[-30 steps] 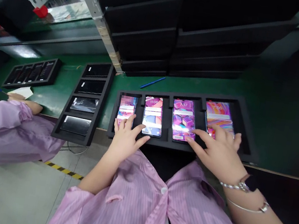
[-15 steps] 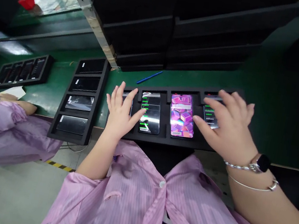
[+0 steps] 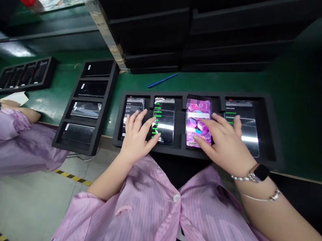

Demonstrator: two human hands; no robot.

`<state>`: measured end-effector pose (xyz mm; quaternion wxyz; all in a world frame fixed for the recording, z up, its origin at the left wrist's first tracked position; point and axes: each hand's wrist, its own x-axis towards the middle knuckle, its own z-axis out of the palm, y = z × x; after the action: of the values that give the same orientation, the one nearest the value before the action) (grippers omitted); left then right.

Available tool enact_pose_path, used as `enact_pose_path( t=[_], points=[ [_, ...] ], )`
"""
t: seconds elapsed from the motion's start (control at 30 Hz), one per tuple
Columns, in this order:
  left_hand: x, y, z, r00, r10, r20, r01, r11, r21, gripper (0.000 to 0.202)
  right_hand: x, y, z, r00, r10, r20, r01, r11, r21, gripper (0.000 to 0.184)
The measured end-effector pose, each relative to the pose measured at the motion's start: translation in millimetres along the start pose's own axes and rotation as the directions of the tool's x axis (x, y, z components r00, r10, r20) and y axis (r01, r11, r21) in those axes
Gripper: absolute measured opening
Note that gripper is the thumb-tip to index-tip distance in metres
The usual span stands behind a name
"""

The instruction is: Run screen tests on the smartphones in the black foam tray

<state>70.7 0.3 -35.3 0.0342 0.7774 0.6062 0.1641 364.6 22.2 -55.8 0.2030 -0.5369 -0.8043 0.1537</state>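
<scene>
On foam tray [image 3: 174, 150], left hand [image 3: 137, 139] now lowered, right fingers [image 3: 208, 130] on third phone [image 3: 195, 116]

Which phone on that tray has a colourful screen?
Third phone from the left: pink-purple cubes; the other three phones look dark with green text.

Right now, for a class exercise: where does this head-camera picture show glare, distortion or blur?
In the head view, glare bands cross the second phone and the rightmost phone; wide-angle distortion slants the metal rail and swells the pink striped smock; a pixelated patch blurs the top of the third phone.
</scene>
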Motion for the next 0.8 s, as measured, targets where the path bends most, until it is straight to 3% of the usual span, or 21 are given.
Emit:
enact_pose_path(
  t=[0.13,0.2,0.33,0.6,0.7,0.8],
  points=[
    [-1,-2,1.0,0.999,-0.002,-0.044,0.003,1.0,0.014,0.053,26,8,-6,0.993,0.122,-0.006,-0.122,0.991,-0.05,0.079],
    [-3,-3,2.6,0.996,0.003,-0.091,-0.003,1.0,0.004,0.053,26,5,-13,0.989,0.138,-0.051,-0.141,0.988,-0.055,0.081],
    [-5,-4,6.4,0.984,0.05,-0.171,-0.052,0.999,-0.007,0.052,7,-4,-24,0.99,0.061,-0.125,-0.065,0.997,-0.03,0.073],
    [-2,-6,7.9,0.983,0.082,-0.164,-0.087,0.996,-0.023,0.051,-31,-10,-14,0.979,-0.022,-0.201,0.031,0.999,0.042,0.046],
    [-3,-6,7.4,0.969,0.103,-0.224,-0.112,0.993,-0.028,0.048,-38,-9,-10,0.972,-0.038,-0.232,0.053,0.997,0.056,0.035],
    [-6,-9,7.2,0.929,0.143,-0.342,-0.174,0.983,-0.059,0.045,-43,-7,-7,0.963,-0.07,-0.259,0.085,0.995,0.046,0.026]
  ],
)
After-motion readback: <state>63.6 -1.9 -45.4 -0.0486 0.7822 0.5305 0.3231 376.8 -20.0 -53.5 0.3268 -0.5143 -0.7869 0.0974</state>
